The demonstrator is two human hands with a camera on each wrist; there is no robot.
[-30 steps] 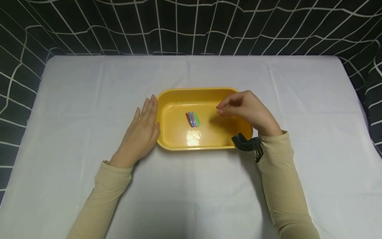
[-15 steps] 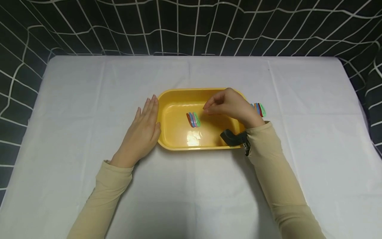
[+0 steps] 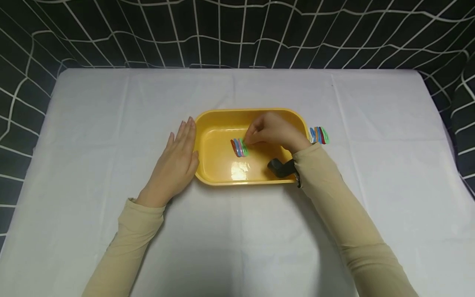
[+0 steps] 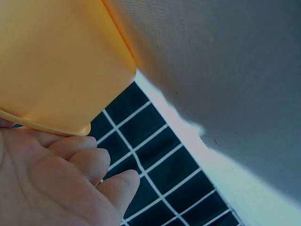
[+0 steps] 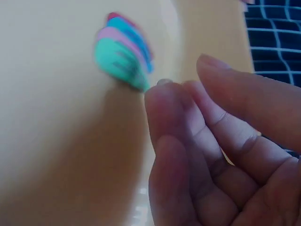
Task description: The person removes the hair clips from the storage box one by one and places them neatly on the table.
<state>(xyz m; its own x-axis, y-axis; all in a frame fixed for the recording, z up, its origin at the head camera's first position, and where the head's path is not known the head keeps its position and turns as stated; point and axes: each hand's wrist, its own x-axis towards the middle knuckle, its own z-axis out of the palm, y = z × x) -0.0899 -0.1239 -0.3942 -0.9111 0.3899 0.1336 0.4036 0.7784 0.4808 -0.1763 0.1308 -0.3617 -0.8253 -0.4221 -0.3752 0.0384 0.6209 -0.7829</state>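
Note:
A yellow tray [image 3: 213, 178] with rounded corners stands on the white-covered table. My left hand [image 3: 168, 165] lies along its left side with straight fingers; in the left wrist view, the fingers are at the rim of the tray [image 4: 56, 61]. Inside the tray lies a row of snap hair clips [image 3: 239, 147], red, blue, pink and green. My right hand [image 3: 274, 130] is over the tray, fingertips right at the green clip. In the right wrist view, its curved fingers stand apart, nothing between them, just short of the blurred green clip [image 5: 113, 59].
Another row of coloured hair clips [image 3: 320, 135] lies on the white cloth [image 3: 371, 185], close to the tray's right end. A black camera mount [image 3: 280, 168] sticks out from my right wrist. Dark cloth with white netting [image 3: 230, 33] hangs behind the table.
My right hand has moved left across the tray to the green clip, bringing the outer clip row into view. My left hand and the clips in the tray stay put.

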